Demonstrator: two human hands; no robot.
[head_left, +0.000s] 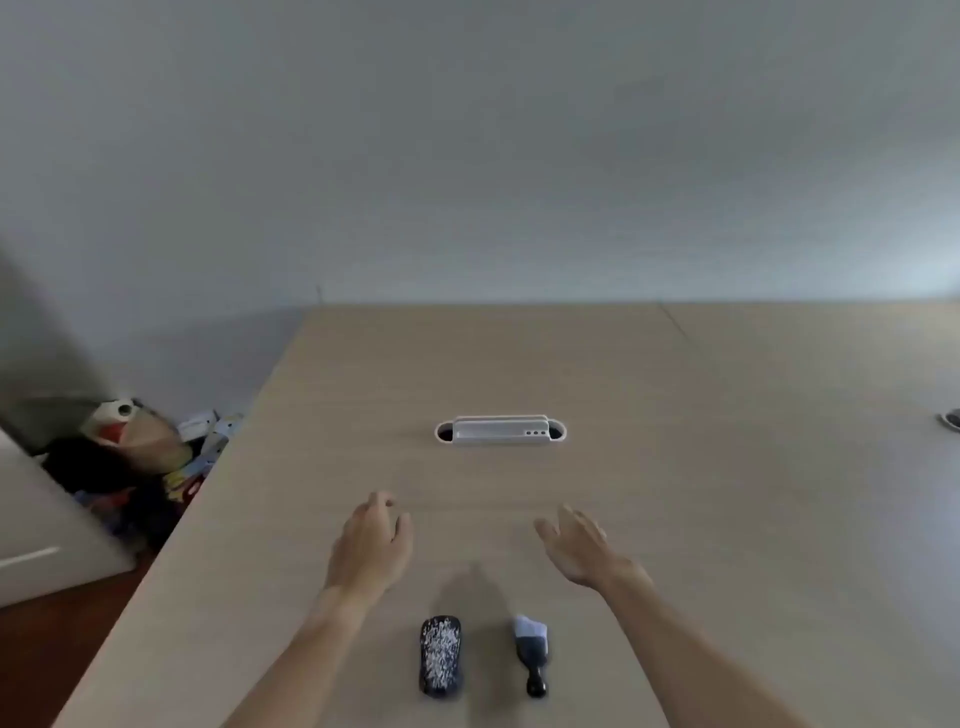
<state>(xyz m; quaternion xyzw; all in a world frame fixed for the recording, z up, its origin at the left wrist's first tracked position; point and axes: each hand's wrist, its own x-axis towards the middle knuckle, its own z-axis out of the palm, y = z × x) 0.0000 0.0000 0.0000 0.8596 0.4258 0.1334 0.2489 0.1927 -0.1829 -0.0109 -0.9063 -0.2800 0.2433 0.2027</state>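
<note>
Both hands hover low over the table and hold nothing: the left hand (371, 551) has its fingers loosely curled, the right hand (582, 551) has its fingers spread and relaxed. The two things nearest them lie on the person's side of the hands, side by side and a little apart. A small black oblong scoop (440, 656) filled with white grains lies at about 5 o'clock from the left hand, and a short black-handled brush (533, 656) with pale grey-white bristles lies at about 7 o'clock from the right hand. Each runs from 12 to 6 o'clock; the brush has its bristles at the 12 o'clock end and its knobbed handle at the 6 o'clock end, toward the person. The left hand is nearer the scoop and the right hand nearer the brush, so either grasp would likely mean drawing the hand back toward the body and closing the fingers across the long axis. The light wood-grain tabletop (727, 467) carries a white oval cable port (500, 431) at 12 o'clock from the hands, well apart from them, and a dark round object (953, 420), too cropped to identify, at its 3 o'clock edge. A plain pale grey wall (467, 156) stands behind, and at 9 o'clock, beside the table, a heap of colourful clutter (130, 457) lies on the floor against a white cabinet (41, 545).
</note>
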